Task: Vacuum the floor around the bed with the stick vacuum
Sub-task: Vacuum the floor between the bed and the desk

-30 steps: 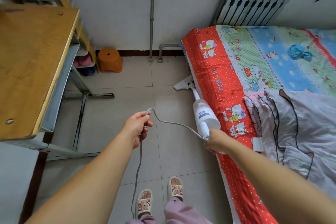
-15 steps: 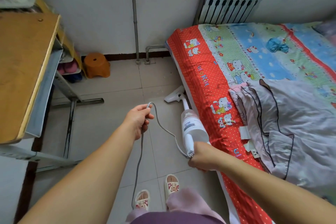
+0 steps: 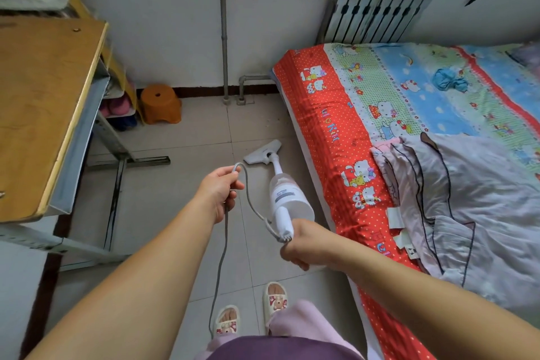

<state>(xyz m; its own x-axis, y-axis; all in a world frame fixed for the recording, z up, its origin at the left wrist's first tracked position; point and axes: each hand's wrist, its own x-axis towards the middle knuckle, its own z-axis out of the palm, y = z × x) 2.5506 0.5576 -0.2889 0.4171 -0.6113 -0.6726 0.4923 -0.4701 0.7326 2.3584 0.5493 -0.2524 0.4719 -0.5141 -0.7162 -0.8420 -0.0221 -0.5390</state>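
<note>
A white stick vacuum [image 3: 285,197] leans over the tiled floor [image 3: 163,190] beside the bed [image 3: 330,126]. Its flat white head [image 3: 263,152] lies on the tiles just left of the red bed edge. My right hand [image 3: 304,242] grips the vacuum's handle at its near end. A grey power cord [image 3: 251,202] loops from the handle up to my left hand [image 3: 220,191], which holds it in curled fingers, and then hangs down towards my feet.
A wooden desk [image 3: 43,102] on a metal frame stands at the left. An orange stool [image 3: 159,104] and a shoe rack sit by the far wall. Pipes [image 3: 225,47] and a radiator [image 3: 371,12] line that wall. A grey quilt [image 3: 467,207] lies on the bed.
The vacuum head has slid back from the bed edge onto open tiles, nearer to me. My right hand pulled the handle back and left; my left hand kept hold of the cord.
</note>
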